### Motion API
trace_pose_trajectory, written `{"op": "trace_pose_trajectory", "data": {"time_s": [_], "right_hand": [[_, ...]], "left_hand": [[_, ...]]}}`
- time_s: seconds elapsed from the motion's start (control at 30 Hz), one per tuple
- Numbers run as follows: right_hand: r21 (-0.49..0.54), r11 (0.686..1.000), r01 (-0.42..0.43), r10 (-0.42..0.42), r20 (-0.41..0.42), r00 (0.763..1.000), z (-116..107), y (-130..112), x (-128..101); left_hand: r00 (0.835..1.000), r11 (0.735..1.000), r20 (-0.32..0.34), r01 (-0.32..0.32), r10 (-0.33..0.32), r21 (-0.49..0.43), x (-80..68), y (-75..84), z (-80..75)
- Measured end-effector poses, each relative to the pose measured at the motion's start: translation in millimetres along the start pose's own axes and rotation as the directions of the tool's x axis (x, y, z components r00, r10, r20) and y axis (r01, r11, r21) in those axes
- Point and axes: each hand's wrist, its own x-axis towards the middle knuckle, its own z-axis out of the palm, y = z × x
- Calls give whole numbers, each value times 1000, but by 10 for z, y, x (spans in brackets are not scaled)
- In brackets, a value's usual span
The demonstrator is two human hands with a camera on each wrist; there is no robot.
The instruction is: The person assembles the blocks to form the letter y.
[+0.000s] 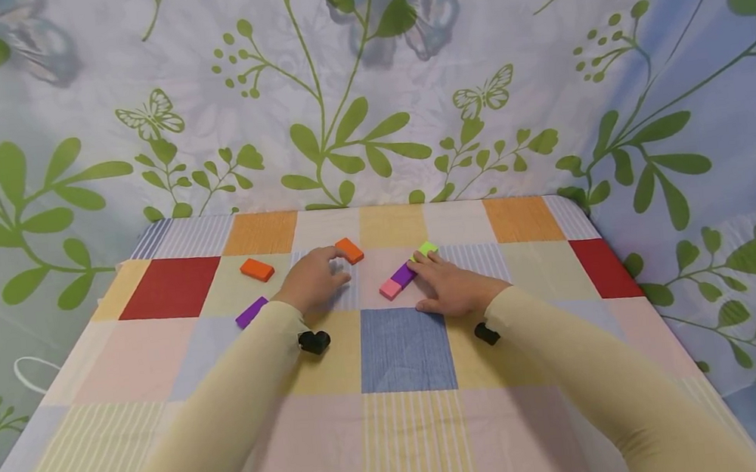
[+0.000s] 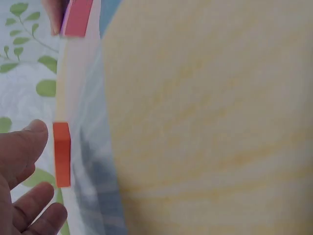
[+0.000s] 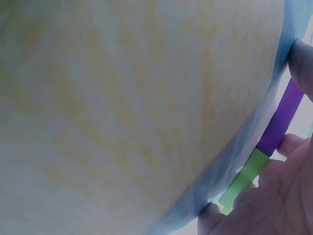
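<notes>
My left hand (image 1: pixel 316 280) hovers with thumb and fingers apart beside an orange block (image 1: pixel 350 250). In the left wrist view, that orange block (image 2: pixel 62 154) stands just past the thumb tip, with nothing between the fingers. A pink block (image 1: pixel 391 289), a purple block (image 1: pixel 403 274) and a green block (image 1: pixel 428 247) lie end to end in a slanting row. Over the row's far part, my right hand (image 1: pixel 456 285) rests with spread fingers. The right wrist view has its fingertips along the green block (image 3: pixel 244 176) and the purple block (image 3: pixel 282 117).
Left of the left hand lie another orange block (image 1: pixel 257 270) and another purple block (image 1: pixel 252 313). A patchwork cloth (image 1: pixel 406 351) covers the table. Leaf-print curtains (image 1: pixel 363 78) hang behind it and at the sides. A white cable (image 1: pixel 29 376) loops by the left edge.
</notes>
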Motion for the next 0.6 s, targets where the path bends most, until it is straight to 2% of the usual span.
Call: {"op": "trace_pose_trajectory", "data": {"time_s": [0.17, 0.33, 0.6], "right_hand": [[13, 1000, 4, -4, -5, 1000, 10, 13, 5], [27, 1000, -3, 3, -1, 1000, 5, -6, 0], [15, 1000, -21, 21, 12, 1000, 7, -9, -21]], "left_hand": [[998, 999, -32, 46, -47, -23, 86, -66, -19], [996, 995, -35, 86, -88, -49, 184, -103, -18], [994, 994, -42, 98, -100, -55, 297, -114, 10]]}}
